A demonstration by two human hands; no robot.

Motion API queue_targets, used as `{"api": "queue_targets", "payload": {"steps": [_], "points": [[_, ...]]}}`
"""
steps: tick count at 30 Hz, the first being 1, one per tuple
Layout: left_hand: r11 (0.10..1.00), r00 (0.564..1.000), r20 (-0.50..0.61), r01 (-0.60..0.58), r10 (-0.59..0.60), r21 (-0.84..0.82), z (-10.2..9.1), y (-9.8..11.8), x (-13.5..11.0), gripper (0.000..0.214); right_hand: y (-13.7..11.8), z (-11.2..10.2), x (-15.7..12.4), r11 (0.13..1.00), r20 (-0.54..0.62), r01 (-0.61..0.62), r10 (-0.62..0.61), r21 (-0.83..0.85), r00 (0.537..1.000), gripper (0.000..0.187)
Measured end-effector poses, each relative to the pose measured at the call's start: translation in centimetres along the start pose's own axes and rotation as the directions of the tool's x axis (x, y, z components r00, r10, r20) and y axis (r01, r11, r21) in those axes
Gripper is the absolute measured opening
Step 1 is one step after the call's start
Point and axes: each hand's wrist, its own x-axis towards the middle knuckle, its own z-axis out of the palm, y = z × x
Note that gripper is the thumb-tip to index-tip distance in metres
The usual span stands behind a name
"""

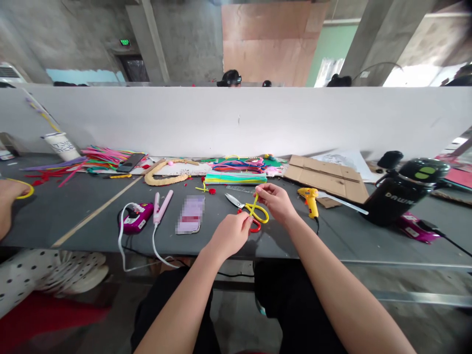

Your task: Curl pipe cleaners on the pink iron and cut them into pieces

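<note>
the left hand [231, 235] pinches a looped yellow pipe cleaner [254, 203] over red-handled scissors [233, 199]; the right hand [276, 200] grips its upper end. shaping seems in hand, the next bend likely calling for a steady pinch.

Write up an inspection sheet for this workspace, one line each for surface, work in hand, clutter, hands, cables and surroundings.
Surface: grey table, things spread along its back.
Work in hand: yellow stem held up; scissors lying close by.
Clutter: stem bundle, phone left of the scissors, glue gun, cardboard, black bottle.
Hands: left hand and right hand both pinch the yellow stem.
Cables: white cord hangs over the front edge; black cord at the glue gun.
Surroundings: white partition behind; another person's hand far left.
</note>
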Motion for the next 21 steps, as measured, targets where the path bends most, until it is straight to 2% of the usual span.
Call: {"api": "queue_targets", "payload": {"steps": [8, 16, 21], "points": [[0.986, 0.997, 0.005, -0.076, 0.076, 0.149, 0.5, 1.5, -0.7, 0.036, -1.1, 0.0, -1.2, 0.996, -0.018, 0.088, -0.088, -0.026, 0.996, 0.036], [0.974, 0.985, 0.048, -0.168, 0.163, 0.155, 1.4, 2.1, -0.8, 0.029, -1.4, 0.1, -1.4, 0.995, -0.079, 0.083, -0.088, -0.058, 0.993, 0.036], [0.967, 0.986, 0.043, -0.168, 0.163, 0.194, 1.4, 2.1, -0.8, 0.030, -1.5, 0.2, -1.5, 0.991, -0.100, 0.100, -0.108, -0.084, 0.989, 0.037]]}}
